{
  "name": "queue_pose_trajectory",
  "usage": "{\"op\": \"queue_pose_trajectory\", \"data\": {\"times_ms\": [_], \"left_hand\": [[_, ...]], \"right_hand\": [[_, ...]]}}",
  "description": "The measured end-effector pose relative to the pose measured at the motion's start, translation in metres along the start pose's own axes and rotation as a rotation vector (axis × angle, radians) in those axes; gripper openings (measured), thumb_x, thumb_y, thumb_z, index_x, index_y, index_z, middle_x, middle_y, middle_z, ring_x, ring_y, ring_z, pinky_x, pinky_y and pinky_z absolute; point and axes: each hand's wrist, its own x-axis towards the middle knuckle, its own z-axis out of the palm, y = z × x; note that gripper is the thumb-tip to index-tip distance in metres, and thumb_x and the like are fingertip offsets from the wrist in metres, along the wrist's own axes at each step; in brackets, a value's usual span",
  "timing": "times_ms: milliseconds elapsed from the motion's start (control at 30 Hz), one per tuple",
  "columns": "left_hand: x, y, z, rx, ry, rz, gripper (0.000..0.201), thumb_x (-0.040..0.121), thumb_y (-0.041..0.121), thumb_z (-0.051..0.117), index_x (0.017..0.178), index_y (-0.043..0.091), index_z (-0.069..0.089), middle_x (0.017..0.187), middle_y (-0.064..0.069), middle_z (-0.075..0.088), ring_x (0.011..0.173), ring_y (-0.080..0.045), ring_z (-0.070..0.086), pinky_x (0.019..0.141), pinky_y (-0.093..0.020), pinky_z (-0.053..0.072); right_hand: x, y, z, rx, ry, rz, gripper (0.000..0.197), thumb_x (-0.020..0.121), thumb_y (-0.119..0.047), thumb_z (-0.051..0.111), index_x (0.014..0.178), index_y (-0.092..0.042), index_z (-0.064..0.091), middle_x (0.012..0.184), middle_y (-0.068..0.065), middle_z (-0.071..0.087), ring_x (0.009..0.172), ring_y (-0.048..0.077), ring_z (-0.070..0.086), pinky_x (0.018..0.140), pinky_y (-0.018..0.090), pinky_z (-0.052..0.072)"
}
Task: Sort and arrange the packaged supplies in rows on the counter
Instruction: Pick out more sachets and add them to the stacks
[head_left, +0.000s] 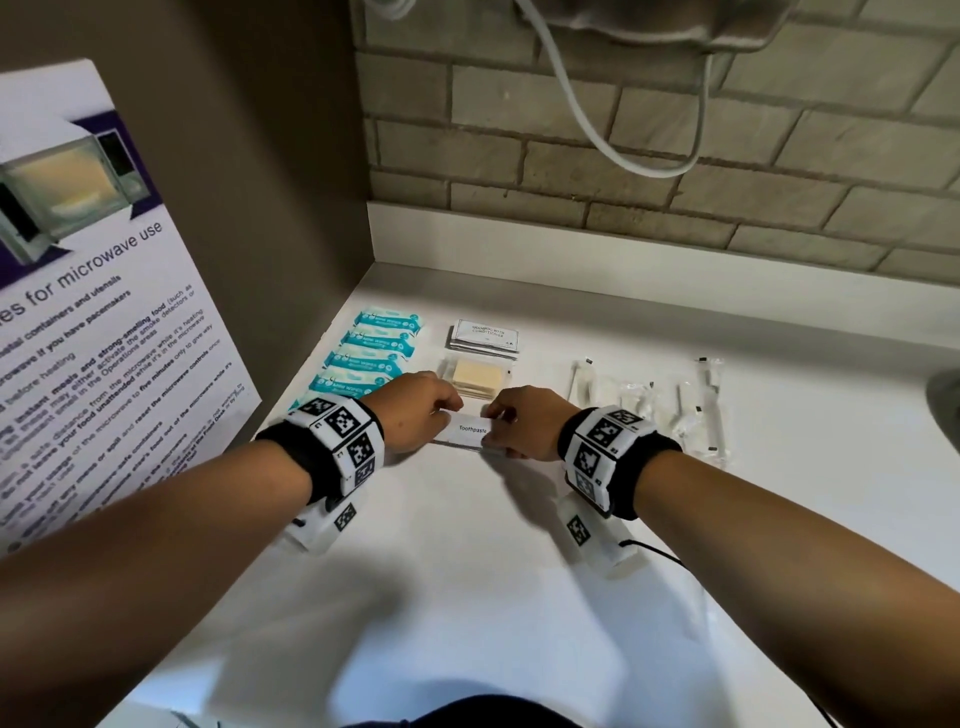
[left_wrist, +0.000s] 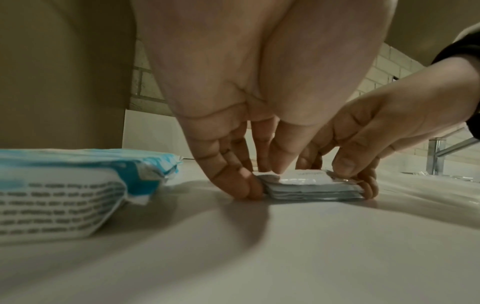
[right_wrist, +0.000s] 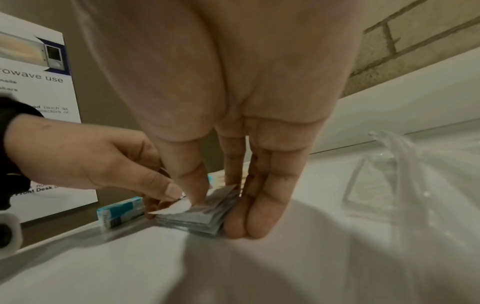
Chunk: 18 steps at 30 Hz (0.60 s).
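Lying flat on the white counter (head_left: 467, 545), a small stack of toothpaste sachets (head_left: 471, 432) is pinched at its two short ends, the left hand (head_left: 415, 410) and right hand (head_left: 524, 423) each curling fingers round an edge (the top label reads "Toothpaste"). Just beyond the grip sit soap packets (head_left: 475, 379) and shampoo sachets (head_left: 484, 335); left of it, blue wipes packs (head_left: 371, 351); right of it, clear-wrapped toothbrushes (head_left: 675, 405)

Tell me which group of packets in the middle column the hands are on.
The toothpaste sachets, the stack nearest the person. Left hand and right hand pinch its ends. The soap bars and shampoo sachets beyond lie untouched.
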Motion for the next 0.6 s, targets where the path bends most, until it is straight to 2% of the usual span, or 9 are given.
{"op": "queue_pose_trajectory", "data": {"times_ms": [33, 100, 167, 200, 300, 367, 467, 533, 600], "left_hand": [[-0.001, 0.0, -0.001, -0.003, -0.008, -0.001, 0.035, 0.096, 0.022, 0.051, 0.131, 0.021, 0.059, 0.134, -0.003, 0.053, 0.12, -0.024, 0.053, 0.103, -0.027, 0.036], [-0.003, 0.0, -0.003, -0.01, -0.021, 0.001, 0.038, 0.095, 0.021, 0.053, 0.132, 0.021, 0.057, 0.136, -0.002, 0.054, 0.121, -0.023, 0.054, 0.104, -0.026, 0.037], [-0.004, 0.002, -0.007, -0.024, -0.045, 0.007, 0.041, 0.091, 0.023, 0.058, 0.132, 0.022, 0.057, 0.135, -0.001, 0.057, 0.118, -0.021, 0.057, 0.104, -0.028, 0.042], [-0.005, 0.003, -0.009, -0.017, -0.06, 0.013, 0.045, 0.088, 0.024, 0.062, 0.132, 0.022, 0.057, 0.133, -0.001, 0.058, 0.117, -0.02, 0.058, 0.102, -0.029, 0.044], [-0.006, 0.005, -0.011, 0.04, -0.079, 0.024, 0.058, 0.078, 0.027, 0.073, 0.133, 0.021, 0.056, 0.127, 0.001, 0.062, 0.113, -0.018, 0.06, 0.094, -0.025, 0.047], [-0.005, 0.006, -0.01, 0.082, -0.061, 0.04, 0.06, 0.072, 0.03, 0.078, 0.128, 0.022, 0.06, 0.124, 0.004, 0.062, 0.107, -0.016, 0.062, 0.089, -0.023, 0.048], [-0.001, 0.009, -0.009, 0.17, -0.047, 0.061, 0.049, 0.069, 0.029, 0.079, 0.117, 0.024, 0.067, 0.113, 0.004, 0.066, 0.095, -0.016, 0.063, 0.086, -0.028, 0.053], [0.001, 0.011, -0.01, 0.179, -0.056, 0.053, 0.043, 0.071, 0.026, 0.079, 0.113, 0.024, 0.069, 0.109, 0.004, 0.068, 0.09, -0.015, 0.062, 0.08, -0.025, 0.051], [0.003, 0.011, -0.011, 0.185, -0.059, 0.044, 0.04, 0.072, 0.024, 0.079, 0.111, 0.023, 0.069, 0.107, 0.003, 0.068, 0.086, -0.015, 0.06, 0.075, -0.021, 0.047]], "right_hand": [[0.0, 0.0, 0.0, -0.004, -0.005, -0.009, 0.041, 0.085, -0.027, 0.067, 0.123, -0.013, 0.061, 0.097, 0.0, 0.06, 0.083, 0.02, 0.061, 0.089, 0.033, 0.054], [-0.004, -0.001, -0.001, -0.055, -0.011, -0.033, 0.046, 0.087, -0.034, 0.065, 0.128, -0.014, 0.059, 0.11, 0.002, 0.06, 0.099, 0.024, 0.063, 0.096, 0.034, 0.051], [-0.01, -0.003, -0.002, -0.178, -0.001, -0.07, 0.049, 0.085, -0.036, 0.063, 0.13, -0.017, 0.058, 0.123, 0.004, 0.061, 0.111, 0.024, 0.06, 0.094, 0.029, 0.048], [-0.013, -0.005, -0.003, -0.243, 0.006, -0.087, 0.049, 0.084, -0.035, 0.063, 0.129, -0.017, 0.058, 0.123, 0.005, 0.061, 0.112, 0.024, 0.059, 0.092, 0.028, 0.047], [-0.016, -0.011, -0.001, -0.359, 0.006, -0.117, 0.042, 0.08, -0.028, 0.064, 0.119, -0.012, 0.063, 0.117, 0.008, 0.064, 0.106, 0.026, 0.061, 0.087, 0.029, 0.051], [-0.012, -0.012, 0.002, -0.367, 0.018, -0.108, 0.043, 0.077, -0.027, 0.067, 0.117, -0.012, 0.063, 0.116, 0.008, 0.063, 0.104, 0.026, 0.063, 0.084, 0.028, 0.052], [-0.007, -0.013, 0.006, -0.389, 0.035, -0.1, 0.037, 0.078, -0.03, 0.067, 0.109, -0.01, 0.064, 0.108, 0.009, 0.063, 0.091, 0.026, 0.063, 0.071, 0.026, 0.047], [-0.004, -0.015, 0.006, -0.395, 0.029, -0.1, 0.028, 0.08, -0.031, 0.065, 0.098, -0.009, 0.064, 0.096, 0.007, 0.062, 0.079, 0.024, 0.057, 0.065, 0.026, 0.042], [-0.002, -0.016, 0.006, -0.399, 0.022, -0.108, 0.022, 0.08, -0.031, 0.066, 0.088, -0.011, 0.061, 0.086, 0.004, 0.058, 0.074, 0.022, 0.055, 0.061, 0.025, 0.04]]}}
